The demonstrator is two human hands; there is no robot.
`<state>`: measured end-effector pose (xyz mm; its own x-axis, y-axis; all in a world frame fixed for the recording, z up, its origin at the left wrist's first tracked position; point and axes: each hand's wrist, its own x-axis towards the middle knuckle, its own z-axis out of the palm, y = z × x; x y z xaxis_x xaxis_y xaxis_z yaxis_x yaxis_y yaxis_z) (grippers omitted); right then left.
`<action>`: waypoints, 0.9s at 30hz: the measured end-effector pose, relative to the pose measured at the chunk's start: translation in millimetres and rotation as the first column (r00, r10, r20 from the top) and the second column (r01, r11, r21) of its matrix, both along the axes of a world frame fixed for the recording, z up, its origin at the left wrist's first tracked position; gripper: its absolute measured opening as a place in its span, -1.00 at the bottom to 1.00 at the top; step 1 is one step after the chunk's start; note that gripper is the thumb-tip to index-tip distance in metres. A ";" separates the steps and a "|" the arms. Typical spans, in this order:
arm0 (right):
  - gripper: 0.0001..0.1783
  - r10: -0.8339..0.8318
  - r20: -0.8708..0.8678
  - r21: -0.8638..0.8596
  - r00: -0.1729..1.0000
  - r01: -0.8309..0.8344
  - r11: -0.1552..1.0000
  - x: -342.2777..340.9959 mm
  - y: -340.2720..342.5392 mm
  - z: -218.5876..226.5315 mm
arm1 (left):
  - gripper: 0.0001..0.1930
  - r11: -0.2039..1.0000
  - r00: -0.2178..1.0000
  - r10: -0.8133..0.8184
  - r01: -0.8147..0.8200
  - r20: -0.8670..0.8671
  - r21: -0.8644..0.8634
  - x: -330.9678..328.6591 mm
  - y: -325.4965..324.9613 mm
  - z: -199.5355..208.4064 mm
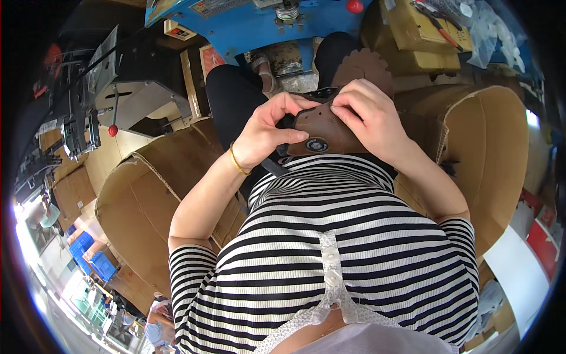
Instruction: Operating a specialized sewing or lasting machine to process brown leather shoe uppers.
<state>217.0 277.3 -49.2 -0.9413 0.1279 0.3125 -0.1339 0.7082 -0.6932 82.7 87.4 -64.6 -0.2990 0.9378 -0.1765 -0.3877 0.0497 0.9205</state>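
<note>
A brown leather boot [336, 134] lies across my lap, its lugged brown sole [367, 66] turned up and away from me. A round dark badge [316, 144] sits on its side, and a row of eyelets runs along the upper's edge. My left hand [272, 127] grips the upper at the collar end, thumb near the badge and fingers over the far edge. The thumb and fingers of my right hand [370, 115] pinch the edge by the eyelets. Whether a lace or other small piece is between those fingertips is hidden.
A blue machine [259, 29] stands ahead of my knees. Large open cardboard boxes flank me at left [138, 218] and right [489, 141]. Red-handled pliers [439, 26] lie on a carton at far right, beside clear plastic bags [495, 35]. Another person [158, 324] is at lower left.
</note>
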 end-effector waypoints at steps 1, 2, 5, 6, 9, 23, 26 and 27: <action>-0.84 0.005 0.001 -0.002 1.000 -0.005 1.000 -1.6 0.5 -1.2 | -0.68 1.000 1.000 -0.006 0.006 0.015 -0.011 0.2 0.0 -0.2; -0.86 0.035 0.025 0.039 0.999 -0.036 0.999 -3.0 1.4 -2.2 | -0.68 1.000 1.000 -0.003 0.003 0.015 -0.012 0.9 -0.3 -1.3; -0.89 0.123 0.186 -0.094 0.975 -0.107 0.990 -2.4 7.0 4.9 | -0.72 1.000 1.000 0.010 -0.010 -0.006 -0.008 3.1 -2.5 -5.7; -0.92 0.202 0.302 -0.270 0.932 -0.120 0.955 -1.1 11.6 11.3 | -0.71 1.000 1.000 0.025 -0.025 -0.017 -0.015 2.9 -4.2 -6.7; -0.89 -0.025 0.123 -0.838 0.992 0.117 0.533 14.8 41.3 22.0 | -0.70 0.998 0.998 0.065 -0.065 -0.002 -0.023 -2.4 -15.3 -14.9; -0.73 0.022 0.308 -0.890 0.951 0.296 -0.346 30.5 9.3 -41.2 | -0.66 0.976 0.394 0.196 -0.164 -0.898 0.141 -6.3 -3.9 -5.4; -0.83 -0.170 0.297 -0.920 0.940 0.234 -0.314 24.1 2.2 -28.4 | -0.58 0.939 0.418 0.323 -0.251 -0.849 0.234 -2.7 10.5 8.0; -0.84 -0.199 0.270 -0.929 0.942 0.201 -0.309 21.2 5.3 -24.4 | -0.54 0.924 0.340 0.352 -0.272 -0.872 0.268 -3.2 13.9 15.4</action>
